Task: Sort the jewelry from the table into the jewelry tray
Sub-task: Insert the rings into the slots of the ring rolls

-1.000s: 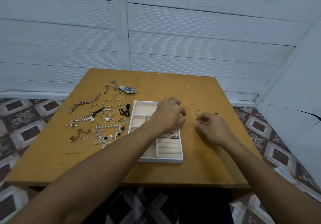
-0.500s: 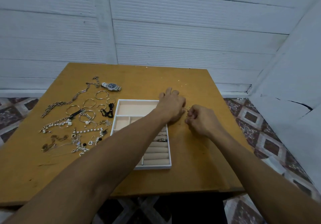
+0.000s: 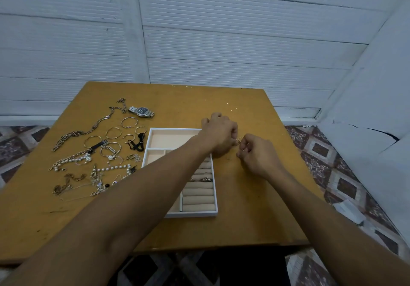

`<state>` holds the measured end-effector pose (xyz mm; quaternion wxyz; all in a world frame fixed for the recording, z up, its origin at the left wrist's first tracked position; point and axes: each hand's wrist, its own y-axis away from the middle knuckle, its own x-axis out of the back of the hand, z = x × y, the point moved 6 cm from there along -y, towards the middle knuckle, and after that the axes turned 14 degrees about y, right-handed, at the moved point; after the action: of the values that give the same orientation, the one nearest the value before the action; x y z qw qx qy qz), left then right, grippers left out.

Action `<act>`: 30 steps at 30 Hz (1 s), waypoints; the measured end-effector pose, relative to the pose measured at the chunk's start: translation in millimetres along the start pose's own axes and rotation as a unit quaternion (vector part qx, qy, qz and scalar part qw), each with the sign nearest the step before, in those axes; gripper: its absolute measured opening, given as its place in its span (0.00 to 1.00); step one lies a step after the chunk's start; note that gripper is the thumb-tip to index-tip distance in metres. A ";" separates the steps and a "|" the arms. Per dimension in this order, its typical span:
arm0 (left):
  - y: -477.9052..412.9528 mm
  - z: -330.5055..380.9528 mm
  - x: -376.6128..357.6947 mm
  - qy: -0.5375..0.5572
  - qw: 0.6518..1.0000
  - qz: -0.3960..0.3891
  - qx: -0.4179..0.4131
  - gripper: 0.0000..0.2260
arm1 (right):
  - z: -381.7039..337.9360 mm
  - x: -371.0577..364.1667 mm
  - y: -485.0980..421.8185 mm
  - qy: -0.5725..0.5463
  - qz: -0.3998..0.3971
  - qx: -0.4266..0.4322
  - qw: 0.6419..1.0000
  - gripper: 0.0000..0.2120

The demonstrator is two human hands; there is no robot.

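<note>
A white jewelry tray with beige ring rolls and open compartments lies at the table's middle. A few rings sit in its rolls. My left hand reaches across the tray's far right corner, fingers curled. My right hand is just right of it on the table, pinching a small thin ring between the two hands. Which hand holds the ring is hard to tell. Loose jewelry lies left of the tray: a wristwatch, hoops, chains and pearl strands.
The wooden table stands against a white panelled wall. Its near edge runs under my forearms. Patterned floor tiles show on both sides. A black cord item lies next to the tray's left wall.
My hands have come together at the tray's far right corner, and my right hand has slid left over the small rings on the table. The camera has shifted.
</note>
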<state>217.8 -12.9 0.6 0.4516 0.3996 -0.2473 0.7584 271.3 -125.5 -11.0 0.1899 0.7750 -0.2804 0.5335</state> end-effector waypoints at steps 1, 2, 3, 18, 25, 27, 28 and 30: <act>4.0 -0.2 5.8 0.016 1.000 0.006 0.000 0.06 | 1.0 1.9 2.2 -0.007 0.011 0.002 1.000 0.03; 9.1 -0.2 13.0 0.033 0.999 0.009 -0.001 0.07 | 2.0 4.0 4.2 -0.014 0.020 0.001 1.000 0.03; 15.5 -0.6 20.4 0.048 0.999 0.007 -0.005 0.07 | 2.5 6.6 6.1 -0.018 0.024 0.000 1.000 0.03; 155.4 -28.1 62.1 0.086 0.995 0.013 -0.046 0.07 | -57.7 6.6 77.9 -0.160 -0.010 0.107 0.981 0.05; 177.7 -22.2 52.2 -0.007 0.983 0.073 -0.166 0.04 | -77.6 -0.8 91.6 -0.062 0.036 0.194 0.978 0.04; 181.0 -24.9 50.9 -0.027 0.977 0.097 -0.186 0.04 | -78.8 -2.8 92.6 -0.051 0.047 0.199 0.978 0.03; 182.0 -26.4 49.9 -0.033 0.975 0.107 -0.192 0.03 | -79.3 -3.4 92.8 -0.046 0.053 0.201 0.977 0.03; 183.8 -27.6 48.2 -0.037 0.972 0.126 -0.197 0.03 | -80.0 -4.5 93.0 -0.043 0.063 0.205 0.976 0.03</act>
<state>31.9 -55.4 22.6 0.4128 0.2968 -0.4566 0.7301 153.2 -148.6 13.1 -0.0196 0.8005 -0.2214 0.5567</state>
